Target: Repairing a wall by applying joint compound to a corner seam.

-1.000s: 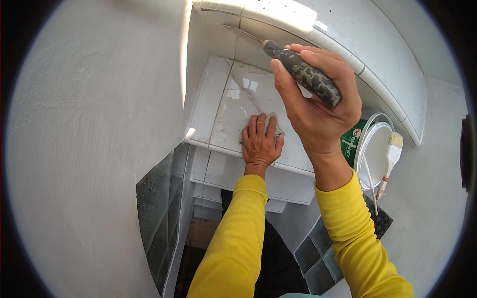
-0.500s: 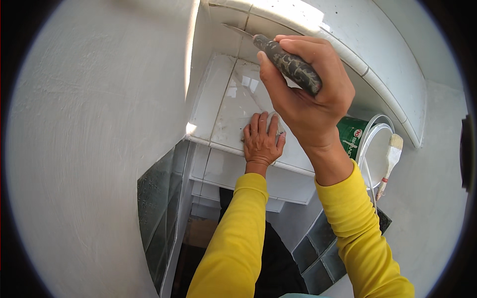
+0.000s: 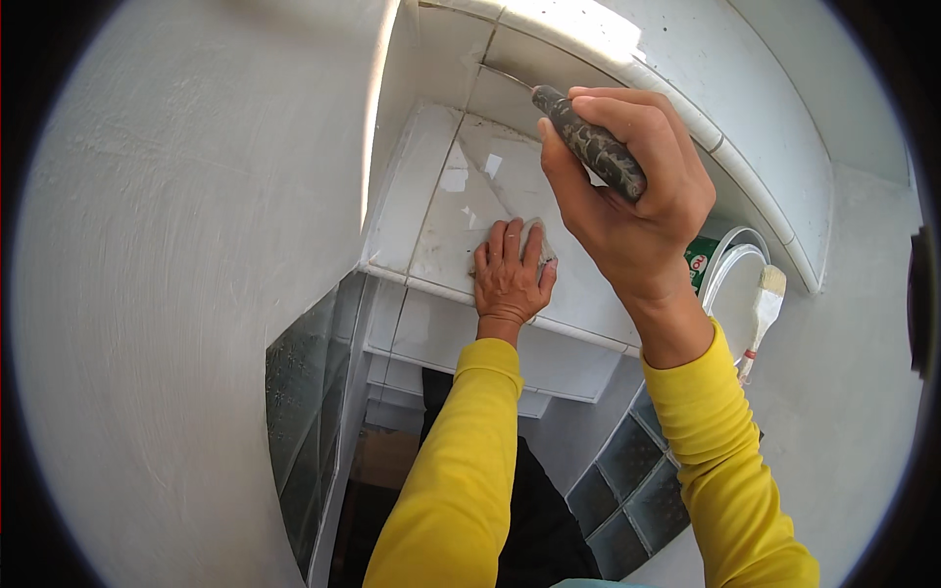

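Clasping a dark mottled-handled, thin-bladed metal tool point(image 3: 593, 147) in the right hand point(image 3: 642, 186), before white upright tiles point(image 3: 446, 64); resting the left hand point(image 3: 510, 269), well apart, over a crumpled whitish cloth point(image 3: 547, 247) on a glossy white-tiled step point(image 3: 443, 243), unclear whether gripping. Probably best bracing firmly there, angling the blade shallowly.

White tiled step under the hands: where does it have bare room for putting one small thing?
On the step, one bare strip lies between the left wall and the grout line; another patch, between the left hand on its pale cloth and the raised right hand. Crowded: right of that wrist, with green bucket and paintbrush.
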Motion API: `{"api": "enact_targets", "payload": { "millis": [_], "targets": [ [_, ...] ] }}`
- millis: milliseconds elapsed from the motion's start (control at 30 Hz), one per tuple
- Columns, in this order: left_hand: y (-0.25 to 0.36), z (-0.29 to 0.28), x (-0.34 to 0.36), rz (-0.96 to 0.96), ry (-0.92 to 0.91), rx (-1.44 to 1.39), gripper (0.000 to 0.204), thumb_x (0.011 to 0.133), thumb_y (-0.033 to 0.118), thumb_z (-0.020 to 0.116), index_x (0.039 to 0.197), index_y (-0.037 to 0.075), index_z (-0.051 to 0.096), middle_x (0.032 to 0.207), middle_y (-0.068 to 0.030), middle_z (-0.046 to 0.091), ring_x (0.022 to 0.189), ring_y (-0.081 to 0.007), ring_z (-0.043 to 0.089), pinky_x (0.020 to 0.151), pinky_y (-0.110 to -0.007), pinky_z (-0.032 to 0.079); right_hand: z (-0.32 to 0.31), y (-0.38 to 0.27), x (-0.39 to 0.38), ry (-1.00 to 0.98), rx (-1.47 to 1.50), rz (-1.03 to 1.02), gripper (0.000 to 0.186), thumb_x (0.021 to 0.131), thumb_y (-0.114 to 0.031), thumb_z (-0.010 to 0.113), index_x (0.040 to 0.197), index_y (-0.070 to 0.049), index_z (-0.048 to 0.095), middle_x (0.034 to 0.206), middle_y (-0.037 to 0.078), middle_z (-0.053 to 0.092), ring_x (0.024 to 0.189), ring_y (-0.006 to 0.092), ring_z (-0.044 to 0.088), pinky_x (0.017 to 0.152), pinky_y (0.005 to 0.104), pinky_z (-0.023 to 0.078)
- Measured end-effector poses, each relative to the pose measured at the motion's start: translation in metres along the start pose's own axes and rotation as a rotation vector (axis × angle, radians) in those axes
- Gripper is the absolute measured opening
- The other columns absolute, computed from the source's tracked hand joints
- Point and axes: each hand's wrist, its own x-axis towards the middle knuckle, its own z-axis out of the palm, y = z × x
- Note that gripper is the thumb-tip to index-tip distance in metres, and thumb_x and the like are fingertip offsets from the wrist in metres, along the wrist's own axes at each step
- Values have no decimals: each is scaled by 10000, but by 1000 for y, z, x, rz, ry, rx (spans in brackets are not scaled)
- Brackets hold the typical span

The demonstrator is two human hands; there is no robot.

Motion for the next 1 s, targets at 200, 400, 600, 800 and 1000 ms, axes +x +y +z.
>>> {"api": "enact_targets", "payload": {
  "millis": [200, 400, 600, 800, 1000],
  "targets": [
    [2, -2, 1, -2, -22, -3, 543, 852, 393, 625, 1317, 124, 549, 1351, -119, 477, 1303, -306, 392, 1010, -464, 342, -17, -3, 9, 39, -6, -90, 349, 704, 48, 822, 995, -12, 640, 909, 131, 706, 781, 182, 698, 681, 252, 556],
    [1, -1, 0, -30, -93, 0, 546, 851, 396, 625, 1317, 124, 543, 1349, -115, 475, 1300, -307, 394, 1015, -458, 341, -25, -1, 29, -10, -58, -223, 341, 690, 32, 829, 975, -24, 649, 885, 116, 707, 772, 194, 703, 674, 256, 555],
    [1, 0, 0, -15, -27, -24, 541, 851, 394, 624, 1311, 119, 544, 1351, -115, 481, 1291, -311, 401, 1011, -459, 344, -21, -2, 24, -39, -61, -181, 320, 694, 41, 821, 963, -8, 655, 893, 123, 704, 784, 189, 705, 676, 258, 556],
    [1, 0, 0, -17, -8, -36, 541, 850, 394, 625, 1307, 114, 547, 1352, -118, 481, 1291, -315, 400, 1009, -462, 344, -2, 1, 11, -138, -17, -106, 292, 711, 25, 817, 950, -21, 657, 862, 101, 684, 719, 171, 674, 641, 245, 531],
    [2, 0, 1, -11, -5, -35, 544, 847, 400, 626, 1306, 118, 546, 1346, -117, 481, 1296, -314, 393, 1010, -467, 338, 2, 1, 1, -167, -34, -93, 314, 708, 34, 816, 968, -19, 648, 886, 124, 697, 750, 193, 697, 653, 259, 554]
  ]
}}
